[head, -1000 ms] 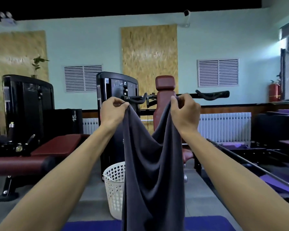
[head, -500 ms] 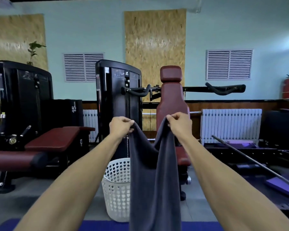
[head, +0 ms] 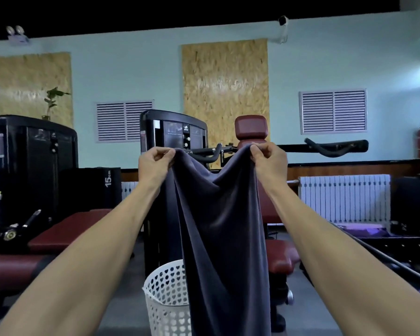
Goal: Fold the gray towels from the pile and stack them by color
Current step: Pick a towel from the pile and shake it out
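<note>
We see the gray towel (head: 218,226) hanging lengthwise before the white basket (head: 166,299), arms stretched forward at chest height, the left hand (head: 155,163) and right hand (head: 269,161) each pinching a top corner.

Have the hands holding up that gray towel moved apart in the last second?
Yes. The left hand and right hand pinch the gray towel farther apart, now spanning from the black machine to the red seat back.
</note>
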Action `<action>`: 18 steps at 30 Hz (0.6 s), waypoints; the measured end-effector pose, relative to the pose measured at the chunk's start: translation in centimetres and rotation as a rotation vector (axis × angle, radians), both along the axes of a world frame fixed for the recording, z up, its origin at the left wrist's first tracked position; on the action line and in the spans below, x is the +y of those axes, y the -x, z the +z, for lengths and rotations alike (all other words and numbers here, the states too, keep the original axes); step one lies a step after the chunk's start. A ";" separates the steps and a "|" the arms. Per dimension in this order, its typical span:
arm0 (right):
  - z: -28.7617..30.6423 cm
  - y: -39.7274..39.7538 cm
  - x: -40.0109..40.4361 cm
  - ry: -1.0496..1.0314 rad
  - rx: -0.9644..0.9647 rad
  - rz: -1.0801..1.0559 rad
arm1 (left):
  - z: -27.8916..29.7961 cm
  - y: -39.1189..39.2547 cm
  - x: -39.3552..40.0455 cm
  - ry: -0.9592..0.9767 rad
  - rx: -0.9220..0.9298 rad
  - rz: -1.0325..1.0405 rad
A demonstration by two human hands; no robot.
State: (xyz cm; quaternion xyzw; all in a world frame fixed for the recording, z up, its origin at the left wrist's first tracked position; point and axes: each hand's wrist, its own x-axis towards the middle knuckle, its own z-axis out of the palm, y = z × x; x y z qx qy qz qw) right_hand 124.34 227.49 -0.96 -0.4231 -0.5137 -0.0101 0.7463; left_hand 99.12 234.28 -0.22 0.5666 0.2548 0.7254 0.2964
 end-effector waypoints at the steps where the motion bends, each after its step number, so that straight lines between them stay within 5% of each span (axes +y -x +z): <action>1: -0.3 0.2 -0.3 0.007 0.001 -0.002 | -0.3 0.2 -0.1 -0.004 0.010 0.007; 7: -3.9 1.8 -4.2 0.123 -0.012 -0.088 | -4.2 0.3 -3.9 0.034 0.233 0.036; 15: -16.5 2.9 -14.4 0.459 -0.081 -0.147 | -15.4 1.7 -14.9 0.107 0.601 0.132; 18: -18.5 3.5 -18.3 0.551 -0.160 -0.178 | -17.6 2.2 -18.9 0.163 0.577 0.059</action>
